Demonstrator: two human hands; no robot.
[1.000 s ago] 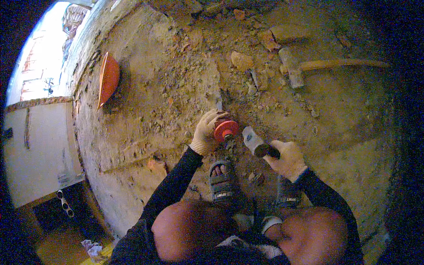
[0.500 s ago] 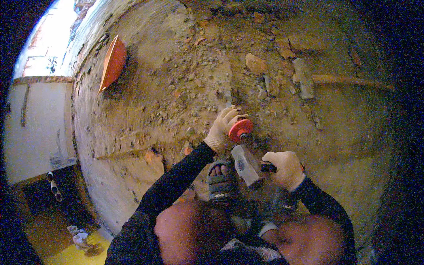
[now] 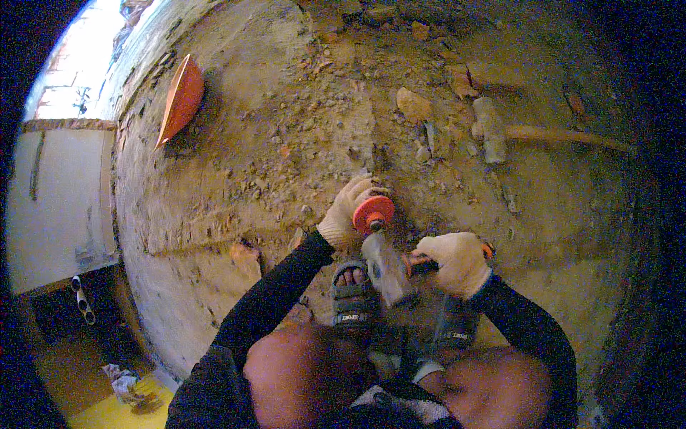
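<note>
My left hand (image 3: 346,213), in a pale knit glove, is closed around a chisel with a round red hand guard (image 3: 374,212). The chisel's metal end shows just below the guard; its tip is hidden by the hand. In my gloved right hand (image 3: 455,266) is a hammer, gripped by its black and orange handle. The grey hammer head (image 3: 388,272), slightly blurred, lies between the two hands. Its upper face is at or very close to the chisel's end; whether they touch I cannot tell.
Broken rubble covers the dirt floor ahead. A sledgehammer (image 3: 490,130) with a wooden handle lies at the far right, near a loose stone (image 3: 414,105). An orange pan (image 3: 182,99) rests at the far left. My sandalled foot (image 3: 354,293) is just below the chisel.
My left hand and the chisel have shifted slightly left in view. The hammer has moved left too, and more of its orange-marked handle shows.
</note>
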